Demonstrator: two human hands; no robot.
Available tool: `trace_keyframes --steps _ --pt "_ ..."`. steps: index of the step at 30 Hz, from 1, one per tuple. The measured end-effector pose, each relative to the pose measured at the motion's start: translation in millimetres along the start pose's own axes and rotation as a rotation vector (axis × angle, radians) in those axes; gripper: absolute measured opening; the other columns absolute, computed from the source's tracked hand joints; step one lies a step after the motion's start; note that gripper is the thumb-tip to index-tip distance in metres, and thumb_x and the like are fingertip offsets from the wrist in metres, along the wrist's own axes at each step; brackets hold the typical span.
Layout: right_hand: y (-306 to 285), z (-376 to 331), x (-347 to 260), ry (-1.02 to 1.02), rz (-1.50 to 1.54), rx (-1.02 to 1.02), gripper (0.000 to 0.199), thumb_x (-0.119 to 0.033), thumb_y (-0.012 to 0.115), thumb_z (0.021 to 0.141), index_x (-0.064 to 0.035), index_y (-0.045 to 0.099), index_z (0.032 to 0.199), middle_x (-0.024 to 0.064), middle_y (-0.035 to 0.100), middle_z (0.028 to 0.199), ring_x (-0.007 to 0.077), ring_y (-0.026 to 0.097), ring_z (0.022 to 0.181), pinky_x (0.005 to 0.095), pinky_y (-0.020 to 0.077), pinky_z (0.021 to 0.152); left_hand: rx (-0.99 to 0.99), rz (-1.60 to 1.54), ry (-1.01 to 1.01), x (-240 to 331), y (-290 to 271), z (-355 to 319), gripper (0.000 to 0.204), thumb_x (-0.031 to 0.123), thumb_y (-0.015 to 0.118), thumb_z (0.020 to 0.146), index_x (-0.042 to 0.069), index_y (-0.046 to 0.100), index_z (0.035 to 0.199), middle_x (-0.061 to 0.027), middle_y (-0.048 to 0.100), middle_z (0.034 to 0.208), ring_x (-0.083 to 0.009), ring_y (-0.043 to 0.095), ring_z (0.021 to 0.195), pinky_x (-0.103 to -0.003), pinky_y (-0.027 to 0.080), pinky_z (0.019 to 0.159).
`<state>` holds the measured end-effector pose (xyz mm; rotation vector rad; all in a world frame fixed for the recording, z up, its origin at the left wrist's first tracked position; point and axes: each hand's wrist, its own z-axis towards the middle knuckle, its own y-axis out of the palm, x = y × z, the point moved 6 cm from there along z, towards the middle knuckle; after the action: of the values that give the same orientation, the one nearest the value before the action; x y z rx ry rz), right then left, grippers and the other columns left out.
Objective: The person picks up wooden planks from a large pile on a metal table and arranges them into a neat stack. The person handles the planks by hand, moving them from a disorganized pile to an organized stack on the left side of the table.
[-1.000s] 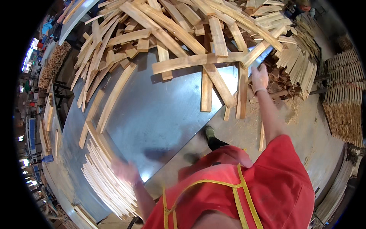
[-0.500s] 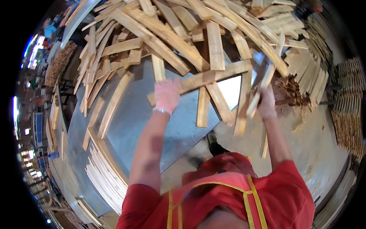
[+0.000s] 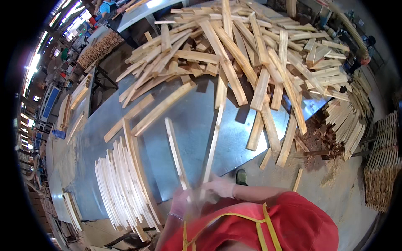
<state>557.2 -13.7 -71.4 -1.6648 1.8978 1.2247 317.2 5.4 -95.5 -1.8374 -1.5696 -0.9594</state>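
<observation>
Close to my body, my left hand (image 3: 181,202), in a pale glove, is closed round the lower end of a narrow wooden strip (image 3: 176,152). Beside it my right hand (image 3: 220,186), also gloved and a little smeared by motion, grips the near end of a second wooden strip (image 3: 213,144). The two strips stand out away from me over the metal table (image 3: 157,167), apart at their far ends and close together at the hands. To the left of them lies a row of pale strips (image 3: 121,188) set side by side, with a longer board (image 3: 137,167) along its right edge.
A big jumbled heap of boards (image 3: 238,54) covers the table's far side, several jutting over its near edge. Two boards (image 3: 163,108) lie apart at left. Stacked strips (image 3: 381,167) stand at far right, near a flexible hose (image 3: 349,31). A person in blue (image 3: 105,8) is far off.
Both hands have drawn back from the heap toward my body, each bringing a strip. The board that lay crosswise at the heap's near edge is gone from there. The view has swung left.
</observation>
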Motion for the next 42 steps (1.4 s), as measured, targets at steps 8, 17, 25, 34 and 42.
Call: trace_keyframes --steps 8,17,25,34,42 --pt "129.1 103.0 19.6 -0.395 -1.101 -0.376 0.044 -0.027 0.065 0.089 -0.0034 0.065 0.126 0.0191 0.075 0.104 0.0330 0.073 0.086 0.0459 0.0575 0.076 0.461 1.139 0.190 112.0 -1.9 22.1 0.073 0.038 0.075 0.084 -0.004 0.054 0.141 -0.0233 0.070 0.129 -0.0427 0.071 0.111 -0.049 0.055 0.098" --pt "-88.6 -14.9 -130.7 -0.299 -0.822 0.198 0.067 -0.050 0.069 0.092 -0.0078 0.057 0.144 0.0167 0.071 0.131 0.0333 0.068 0.114 0.0421 0.0524 0.102 0.719 1.608 0.066 103.6 -104.0 -7.0 0.087 0.035 0.076 0.090 0.011 0.037 0.164 -0.0186 0.034 0.171 -0.0373 0.032 0.158 -0.055 0.030 0.125" --pt "-442.1 -144.7 -204.2 -0.294 -0.580 1.402 0.075 -0.039 0.076 0.085 0.0031 0.056 0.143 0.0284 0.071 0.125 0.0421 0.069 0.116 0.0456 0.0524 0.100 0.387 1.387 0.564 192.7 91.2 106.6 0.081 0.031 0.082 0.085 0.004 0.049 0.154 -0.0215 0.044 0.164 -0.0389 0.042 0.151 -0.046 0.035 0.125" --pt "-392.3 -148.6 -185.7 -0.241 -0.251 1.017 0.088 -0.033 0.086 0.078 0.0064 0.051 0.149 0.0247 0.066 0.138 0.0335 0.065 0.125 0.0370 0.0494 0.109 -0.195 1.092 0.912 205.6 376.4 128.0 0.084 0.029 0.086 0.083 0.003 0.050 0.154 -0.0261 0.053 0.154 -0.0393 0.053 0.142 -0.044 0.042 0.120" --pt "-385.7 -101.9 -249.6 -0.623 -0.110 0.521 0.063 -0.027 0.075 0.093 -0.0009 0.060 0.148 0.0160 0.071 0.129 0.0234 0.067 0.118 0.0360 0.0519 0.104 -0.490 0.320 0.088 186.7 440.0 98.2 0.075 0.006 0.079 0.087 0.002 0.046 0.155 -0.0078 0.068 0.123 -0.0162 0.066 0.105 -0.034 0.056 0.093"
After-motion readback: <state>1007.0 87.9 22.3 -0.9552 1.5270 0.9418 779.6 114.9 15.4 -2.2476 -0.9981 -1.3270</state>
